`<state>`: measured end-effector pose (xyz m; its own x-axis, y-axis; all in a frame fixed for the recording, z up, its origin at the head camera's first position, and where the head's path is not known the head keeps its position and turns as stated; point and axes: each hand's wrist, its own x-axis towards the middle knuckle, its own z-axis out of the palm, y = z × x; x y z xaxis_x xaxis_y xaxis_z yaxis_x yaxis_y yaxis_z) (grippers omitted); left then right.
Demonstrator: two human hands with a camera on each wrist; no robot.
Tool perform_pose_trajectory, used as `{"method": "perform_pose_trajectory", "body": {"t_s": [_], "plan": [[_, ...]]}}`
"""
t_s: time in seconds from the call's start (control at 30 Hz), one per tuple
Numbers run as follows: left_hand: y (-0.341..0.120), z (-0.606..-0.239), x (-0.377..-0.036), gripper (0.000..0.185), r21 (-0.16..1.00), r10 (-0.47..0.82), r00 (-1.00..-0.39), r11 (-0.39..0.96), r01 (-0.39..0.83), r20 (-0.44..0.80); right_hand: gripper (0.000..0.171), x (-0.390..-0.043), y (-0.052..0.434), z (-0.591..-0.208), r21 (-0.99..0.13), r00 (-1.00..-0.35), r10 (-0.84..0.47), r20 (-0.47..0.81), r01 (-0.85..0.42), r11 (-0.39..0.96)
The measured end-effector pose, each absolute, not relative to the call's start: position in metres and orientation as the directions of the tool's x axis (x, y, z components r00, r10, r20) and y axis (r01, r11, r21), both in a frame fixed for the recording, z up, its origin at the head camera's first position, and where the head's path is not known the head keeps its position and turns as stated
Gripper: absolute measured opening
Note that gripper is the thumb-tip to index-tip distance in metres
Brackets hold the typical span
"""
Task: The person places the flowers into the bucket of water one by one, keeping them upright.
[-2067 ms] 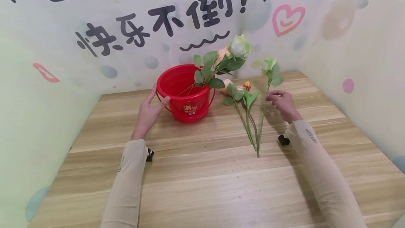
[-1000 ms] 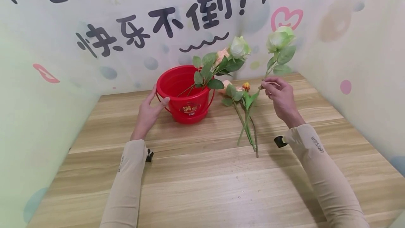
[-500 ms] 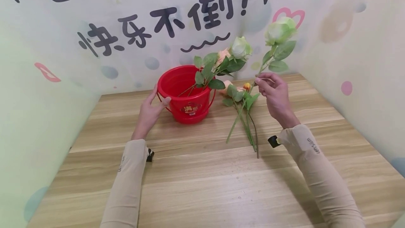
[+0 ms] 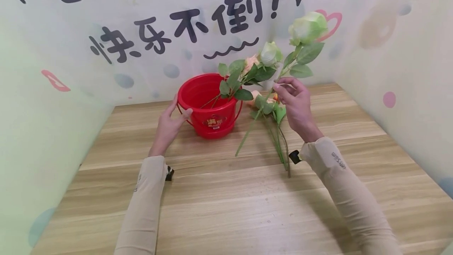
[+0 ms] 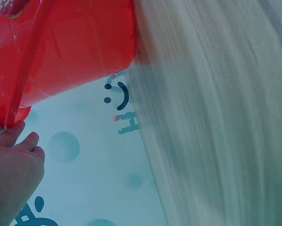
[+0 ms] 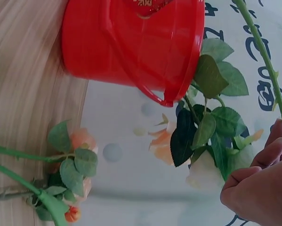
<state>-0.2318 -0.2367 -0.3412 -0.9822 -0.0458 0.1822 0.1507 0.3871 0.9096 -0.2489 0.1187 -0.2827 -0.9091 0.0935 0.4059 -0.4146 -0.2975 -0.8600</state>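
Note:
My right hand [image 4: 295, 107] pinches the stem of a pale green-white artificial rose [image 4: 308, 28] between thumb and fingers. The rose leans right, its stem slanting down left in front of the lying flowers. My left hand [image 4: 168, 127] holds the left side of a red bucket [image 4: 226, 122] near the rim, thumb on the front. Inside, stems rest against the right rim, carrying a white rose [image 4: 270, 53] and a peach flower [image 4: 251, 63] that stick out. In the right wrist view, the held stem [image 6: 258, 40] runs beside the bucket, its bloom out of frame.
Right of the bucket, a peach flower [image 6: 83, 139] and an orange bud [image 6: 72, 214] lie on the wooden table [image 4: 219, 207] with their stems toward the front. A printed wall [image 4: 141, 74] stands close behind the bucket, with side walls left and right.
My right hand has picked the green-white rose up off the table, raised it and carried it left toward the bucket. My left hand has stayed at the bucket.

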Motion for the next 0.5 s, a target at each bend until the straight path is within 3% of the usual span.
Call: {"method": "perform_pose_trajectory", "body": {"t_s": [0.5], "plan": [[-0.238,-0.342,-0.233,0.083,0.909,-0.035,-0.980,0.379,0.170,0.198,0.022,-0.254,0.086,-0.275,-0.832,-0.885,0.139,0.444,-0.465,-0.302]]}}
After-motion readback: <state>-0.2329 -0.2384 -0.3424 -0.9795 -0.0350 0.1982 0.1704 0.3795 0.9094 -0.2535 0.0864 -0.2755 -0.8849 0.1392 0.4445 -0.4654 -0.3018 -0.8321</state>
